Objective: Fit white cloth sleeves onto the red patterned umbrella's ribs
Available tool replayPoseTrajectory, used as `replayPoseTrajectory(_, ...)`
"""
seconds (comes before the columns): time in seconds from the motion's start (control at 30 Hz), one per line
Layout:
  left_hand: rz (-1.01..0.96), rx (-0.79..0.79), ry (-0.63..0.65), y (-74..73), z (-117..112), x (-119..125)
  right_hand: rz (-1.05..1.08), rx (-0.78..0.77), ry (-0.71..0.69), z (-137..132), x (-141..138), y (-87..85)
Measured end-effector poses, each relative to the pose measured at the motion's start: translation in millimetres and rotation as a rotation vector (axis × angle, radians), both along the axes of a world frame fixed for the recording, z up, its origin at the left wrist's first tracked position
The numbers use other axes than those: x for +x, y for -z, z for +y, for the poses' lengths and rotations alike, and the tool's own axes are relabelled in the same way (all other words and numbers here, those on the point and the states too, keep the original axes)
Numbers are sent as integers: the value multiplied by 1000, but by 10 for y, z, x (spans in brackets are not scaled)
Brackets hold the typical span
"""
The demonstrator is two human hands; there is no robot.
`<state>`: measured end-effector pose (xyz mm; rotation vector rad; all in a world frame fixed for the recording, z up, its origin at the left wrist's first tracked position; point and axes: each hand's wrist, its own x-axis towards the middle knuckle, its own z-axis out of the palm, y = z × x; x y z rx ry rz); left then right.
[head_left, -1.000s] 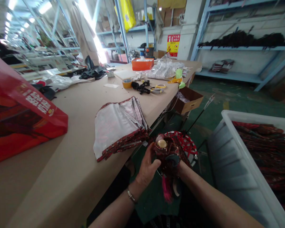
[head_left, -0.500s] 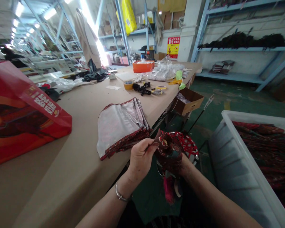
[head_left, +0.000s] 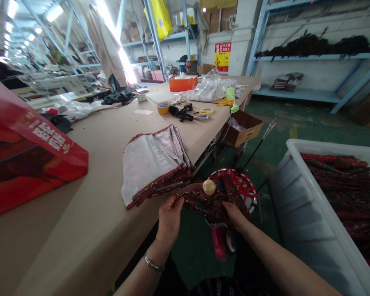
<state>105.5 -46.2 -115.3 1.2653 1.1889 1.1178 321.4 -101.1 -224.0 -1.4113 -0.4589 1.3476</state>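
Observation:
A dark red patterned fabric piece (head_left: pixel 203 201) is spread between my two hands at the table's front edge. My left hand (head_left: pixel 169 216) pinches its left edge between thumb and fingers. My right hand (head_left: pixel 234 213) grips the right part, its fingertips partly hidden in the folds. A pale round knob (head_left: pixel 209 187) shows at the fabric's far side; what it is attached to is hidden. Just beyond my left hand, a stack of fabric pieces (head_left: pixel 152 162) with white lining and dark red edges lies on the table.
Behind the fabric stands a round rack with red straps (head_left: pixel 246 185). A pale plastic bin (head_left: pixel 311 213) of folded red fabric is at right. On the brown table (head_left: pixel 101 181) are a red bag (head_left: pixel 49 152), yellow tape (head_left: pixel 163 108), scissors (head_left: pixel 203 114) and an orange box (head_left: pixel 183 83).
My hands have moved apart, the left one leftward and down. The fabric, bunched before, is now stretched out between them, and the pale knob has come into sight.

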Motion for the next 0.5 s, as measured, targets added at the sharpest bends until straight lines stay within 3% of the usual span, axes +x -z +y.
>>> replayPoseTrajectory(0.03, 19, 14, 13, -26, -5, -19, -41, 25, 3, -9, 37, -55)
replayPoseTrajectory(0.1, 56, 90, 40, -213, 3, -36, -143, 140, -60, -2, 96, -276)
replayPoseTrajectory(0.23, 64, 305, 127, -873, -3, 43, -415, 490, -382, 96, 74, -892)
replayPoseTrajectory(0.3, 44, 425, 164, -1201, -22, 94, -470, 554, -423, 166, 17, -1217)
replayPoseTrajectory(0.4, -20, 590, 174, -1556, 7, 43, -539, 606, -135, 256, -45, -1812)
replayPoseTrajectory(0.5, -69, 707, 68, -1668, 118, -264, -515, 664, 196, 282, 41, -2484)
